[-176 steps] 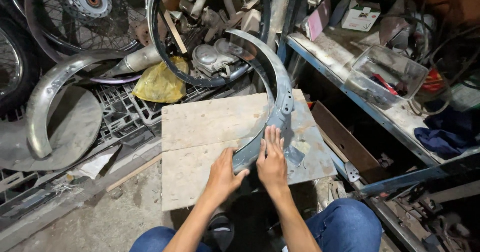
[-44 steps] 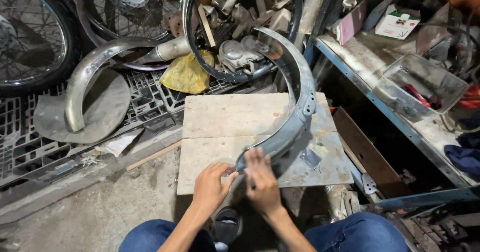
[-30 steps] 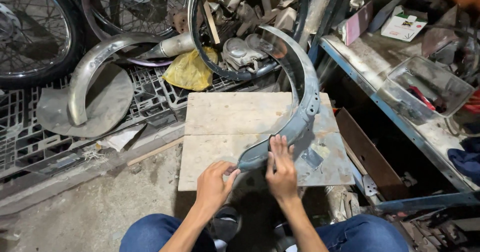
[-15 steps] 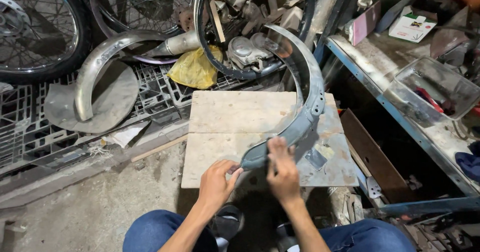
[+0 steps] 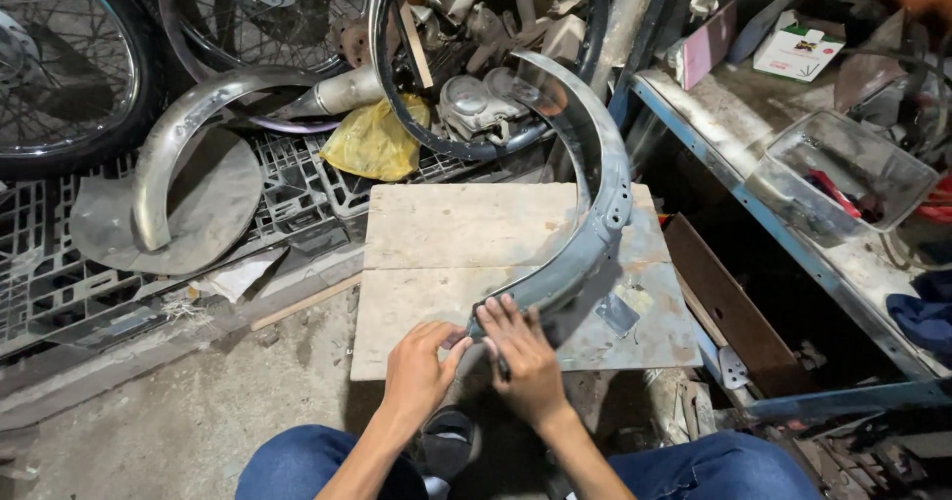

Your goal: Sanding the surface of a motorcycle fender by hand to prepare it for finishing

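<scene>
1. A long, curved grey metal mudguard [image 5: 593, 202] lies on a pale wooden board [image 5: 466, 232]. Its near end is at the front edge of the board, and its far end curls up toward the back.
2. The right hand [image 5: 526, 361] lies flat on the near end of the mudguard with its fingers spread. Its grip is not closed around it; it just presses down.
3. The left hand [image 5: 416, 366] is just beside the right hand. Its fingertips pinch something at the same end of the mudguard, but the thing is too small to tell.
4. A small flat metal plate [image 5: 617, 314] lies on the board, near the mudguard.
5. The person's knees in blue jeans [image 5: 739, 465] show at the bottom, over a grey concrete floor [image 5: 149, 421].
6. Behind the board is a crumpled yellow bag [image 5: 375, 143].
7. To the left, a second curved mudguard [image 5: 183, 138] rests on black plastic crates [image 5: 297, 178].
8. Spoked wheels [image 5: 59, 63] stand at the back.
9. On the right is a dusty shelf with a blue edge [image 5: 783, 252]. On it sits a clear plastic box [image 5: 843, 178] with red things inside.
10. Farther back on the shelf are a flat pink packet [image 5: 710, 56], standing up, and a small white box with green marks [image 5: 797, 52].
</scene>
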